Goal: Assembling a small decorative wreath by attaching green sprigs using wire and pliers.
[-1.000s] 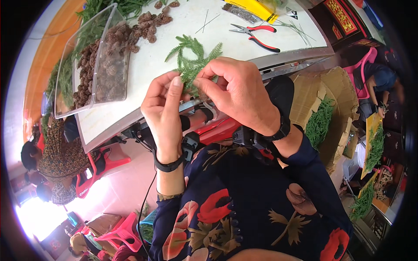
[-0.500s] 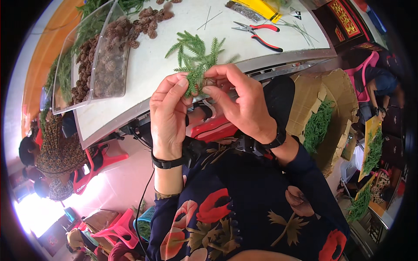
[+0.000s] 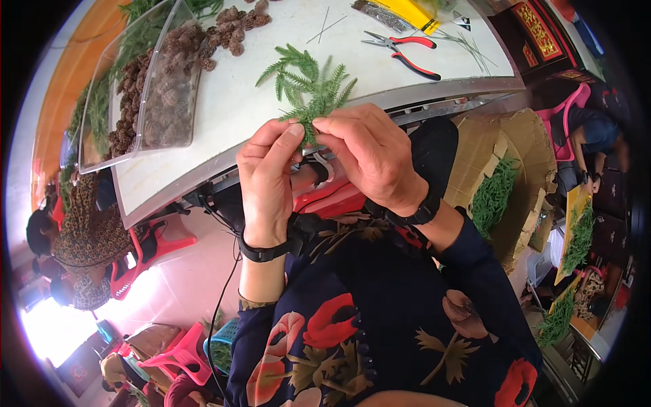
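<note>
Above the table's near edge, a bunch of green artificial pine sprigs (image 3: 310, 88) fans out from between my hands. My left hand (image 3: 268, 163) pinches its lower end between thumb and fingers. Close beside it, my right hand (image 3: 373, 159) has thumb and forefinger pinched at the same stem end. Whatever small part lies between the fingertips is mostly hidden. Red-and-black-handled pliers (image 3: 405, 54) lie with their handles spread on the white table (image 3: 230, 88), beyond my right hand.
A clear bin (image 3: 163, 102) of brown pine cones stands at the left, with loose cones (image 3: 234, 27) beside it. Thin wires (image 3: 468, 51) and a yellow packet (image 3: 413, 15) lie at the far side. A cardboard box (image 3: 536, 149) with greenery is at right. Other people sit nearby.
My right hand has come slightly left and its fingers have closed in toward my left fingertips. The sprigs have turned a little in my grasp.
</note>
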### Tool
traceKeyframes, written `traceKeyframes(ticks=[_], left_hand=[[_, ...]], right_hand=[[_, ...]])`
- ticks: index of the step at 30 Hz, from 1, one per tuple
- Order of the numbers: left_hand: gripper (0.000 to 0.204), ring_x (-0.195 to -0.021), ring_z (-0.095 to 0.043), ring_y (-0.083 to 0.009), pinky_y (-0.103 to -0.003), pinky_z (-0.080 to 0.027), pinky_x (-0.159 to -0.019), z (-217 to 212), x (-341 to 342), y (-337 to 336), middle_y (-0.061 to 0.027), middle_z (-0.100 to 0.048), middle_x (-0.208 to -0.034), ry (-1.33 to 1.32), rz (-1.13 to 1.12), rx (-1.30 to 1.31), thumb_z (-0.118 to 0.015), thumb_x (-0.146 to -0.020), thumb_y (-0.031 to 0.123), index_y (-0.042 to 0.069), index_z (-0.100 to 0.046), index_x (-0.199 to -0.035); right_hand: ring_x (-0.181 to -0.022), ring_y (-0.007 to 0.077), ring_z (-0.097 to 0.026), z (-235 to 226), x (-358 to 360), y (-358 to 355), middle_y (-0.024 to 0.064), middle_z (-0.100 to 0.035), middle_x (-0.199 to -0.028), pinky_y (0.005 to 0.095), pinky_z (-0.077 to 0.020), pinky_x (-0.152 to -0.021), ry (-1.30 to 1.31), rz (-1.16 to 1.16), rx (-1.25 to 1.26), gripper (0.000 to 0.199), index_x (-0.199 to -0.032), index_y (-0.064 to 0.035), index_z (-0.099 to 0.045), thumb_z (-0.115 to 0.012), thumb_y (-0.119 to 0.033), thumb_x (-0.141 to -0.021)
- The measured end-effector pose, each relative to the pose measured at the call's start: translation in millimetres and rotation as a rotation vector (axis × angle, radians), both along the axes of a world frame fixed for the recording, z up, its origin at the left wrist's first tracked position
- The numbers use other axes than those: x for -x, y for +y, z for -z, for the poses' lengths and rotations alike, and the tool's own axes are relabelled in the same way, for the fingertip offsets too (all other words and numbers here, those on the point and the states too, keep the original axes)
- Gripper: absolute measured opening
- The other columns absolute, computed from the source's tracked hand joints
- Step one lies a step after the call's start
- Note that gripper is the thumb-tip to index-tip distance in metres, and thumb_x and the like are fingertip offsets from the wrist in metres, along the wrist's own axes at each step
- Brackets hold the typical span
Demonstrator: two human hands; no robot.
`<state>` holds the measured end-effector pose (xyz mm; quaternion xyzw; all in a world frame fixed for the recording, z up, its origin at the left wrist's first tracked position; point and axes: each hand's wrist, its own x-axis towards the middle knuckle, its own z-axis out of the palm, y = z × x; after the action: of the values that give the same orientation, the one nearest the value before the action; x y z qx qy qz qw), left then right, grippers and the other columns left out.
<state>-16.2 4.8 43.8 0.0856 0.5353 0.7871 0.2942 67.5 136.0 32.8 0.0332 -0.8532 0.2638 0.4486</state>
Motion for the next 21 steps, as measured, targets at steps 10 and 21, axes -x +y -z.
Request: traceKeyframes(ticks=[10,21], left_hand=[[0.007,-0.052,-0.044,-0.0020,-0.018,-0.035,-0.047,1.4,-17.7,4.2,0.0001,-0.059,-0.081,0.455,-0.106,0.216,-0.063,-0.091,0.005,0.000,-0.065,-0.095],[0.009,-0.065,-0.057,-0.0138,-0.025,-0.043,-0.054,24.2,-19.7,15.4,-0.0095,-0.062,-0.080,0.875,-0.323,0.352,-0.067,-0.084,0.001,-0.003,-0.065,-0.092]], right_hand=[[-0.076,0.0257,-0.063,2.6,-1.9,5.0,0.0090,-0.065,-0.088,0.0325,-0.0509,-0.064,0.000,-0.043,0.017,0.032,-0.097,-0.0021,-0.065,-0.074,0.008,-0.068],[-0.077,0.0222,-0.064,9.6,-4.1,-9.2,0.0089,-0.066,-0.087,0.0311,-0.0515,-0.066,-0.069,-0.029,0.347,0.027,-0.097,-0.0036,-0.065,-0.072,0.008,-0.074]])
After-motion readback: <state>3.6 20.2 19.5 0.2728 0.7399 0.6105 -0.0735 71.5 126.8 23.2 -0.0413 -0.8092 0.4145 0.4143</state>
